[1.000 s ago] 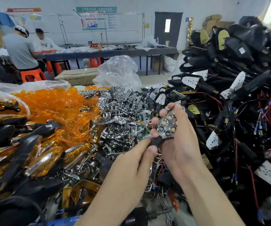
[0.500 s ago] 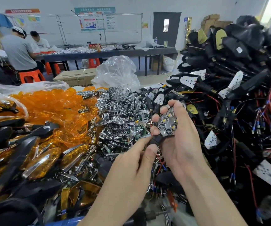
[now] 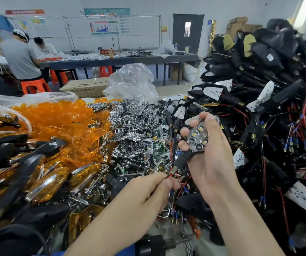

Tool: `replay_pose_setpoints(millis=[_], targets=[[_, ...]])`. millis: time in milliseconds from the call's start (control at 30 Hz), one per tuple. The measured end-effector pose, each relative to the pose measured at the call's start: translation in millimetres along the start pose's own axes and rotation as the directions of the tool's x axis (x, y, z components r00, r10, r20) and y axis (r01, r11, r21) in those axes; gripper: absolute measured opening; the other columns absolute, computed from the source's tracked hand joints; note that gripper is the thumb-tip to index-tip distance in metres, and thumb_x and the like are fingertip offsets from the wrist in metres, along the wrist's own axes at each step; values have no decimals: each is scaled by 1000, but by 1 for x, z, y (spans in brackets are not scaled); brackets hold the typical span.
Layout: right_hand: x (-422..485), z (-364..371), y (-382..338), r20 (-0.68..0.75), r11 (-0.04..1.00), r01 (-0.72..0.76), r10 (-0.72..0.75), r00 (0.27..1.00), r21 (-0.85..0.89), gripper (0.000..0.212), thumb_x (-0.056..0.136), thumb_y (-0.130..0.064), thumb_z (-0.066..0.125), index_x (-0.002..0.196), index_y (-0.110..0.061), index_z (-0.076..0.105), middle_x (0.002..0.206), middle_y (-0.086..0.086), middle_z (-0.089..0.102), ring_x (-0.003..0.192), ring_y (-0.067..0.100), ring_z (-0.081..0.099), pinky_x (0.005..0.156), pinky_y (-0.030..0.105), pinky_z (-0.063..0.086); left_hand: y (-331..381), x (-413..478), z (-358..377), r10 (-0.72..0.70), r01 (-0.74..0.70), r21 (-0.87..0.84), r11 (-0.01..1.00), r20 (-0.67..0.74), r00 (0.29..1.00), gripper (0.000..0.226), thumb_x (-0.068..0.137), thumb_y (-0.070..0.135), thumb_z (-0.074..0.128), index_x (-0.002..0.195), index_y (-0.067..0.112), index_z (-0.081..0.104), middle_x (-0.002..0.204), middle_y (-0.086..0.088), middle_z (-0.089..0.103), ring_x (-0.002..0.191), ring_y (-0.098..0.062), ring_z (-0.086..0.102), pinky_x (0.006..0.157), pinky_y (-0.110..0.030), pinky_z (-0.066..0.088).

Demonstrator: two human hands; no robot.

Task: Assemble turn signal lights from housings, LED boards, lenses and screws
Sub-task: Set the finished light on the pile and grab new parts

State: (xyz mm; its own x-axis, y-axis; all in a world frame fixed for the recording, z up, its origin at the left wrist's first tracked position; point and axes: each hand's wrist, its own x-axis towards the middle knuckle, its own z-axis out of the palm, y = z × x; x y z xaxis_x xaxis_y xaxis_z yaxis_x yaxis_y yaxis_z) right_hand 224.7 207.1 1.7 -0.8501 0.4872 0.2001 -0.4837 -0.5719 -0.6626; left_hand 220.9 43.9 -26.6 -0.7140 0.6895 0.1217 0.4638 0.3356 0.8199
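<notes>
My right hand grips a black turn signal housing with a chrome reflector and LED board seated in it, its face toward me. The housing's black stem points down-left. My left hand pinches the red and black wires that come out of the stem's end. A heap of chrome reflectors lies in the middle of the bench. Orange lenses are piled to the left. Black housings with white LED boards and wires are stacked high on the right.
Finished amber-lensed lights lie at the front left. A power screwdriver rests at the bottom edge between my forearms. A clear plastic bag and a cardboard box stand behind the piles. Two people work at a far table.
My left hand has slid down from the stem's base to the wire ends, drawing them taut. My right hand still holds the housing in about the same place.
</notes>
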Motion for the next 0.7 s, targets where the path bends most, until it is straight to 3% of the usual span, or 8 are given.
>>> replay_pose_setpoints(millis=[367, 700], targets=[[-2, 7, 1, -48, 999, -10, 12, 999, 42, 21, 109, -24, 47, 94, -17, 60, 73, -3, 61, 59, 13, 57, 45, 23, 40, 5, -1, 1, 29, -31, -30, 999, -38, 999, 27, 102, 45, 35, 98, 42, 61, 57, 10, 51, 53, -4, 44, 53, -19, 38], [-1, 3, 6, -41, 1000, 7, -6, 999, 26, 21, 109, -27, 47, 96, -16, 60, 74, -3, 61, 60, 13, 58, 46, 23, 41, 3, 2, 4, -4, 3, -41, 999, -31, 999, 28, 104, 40, 34, 93, 40, 60, 60, 9, 62, 49, 1, 47, 53, -10, 38]])
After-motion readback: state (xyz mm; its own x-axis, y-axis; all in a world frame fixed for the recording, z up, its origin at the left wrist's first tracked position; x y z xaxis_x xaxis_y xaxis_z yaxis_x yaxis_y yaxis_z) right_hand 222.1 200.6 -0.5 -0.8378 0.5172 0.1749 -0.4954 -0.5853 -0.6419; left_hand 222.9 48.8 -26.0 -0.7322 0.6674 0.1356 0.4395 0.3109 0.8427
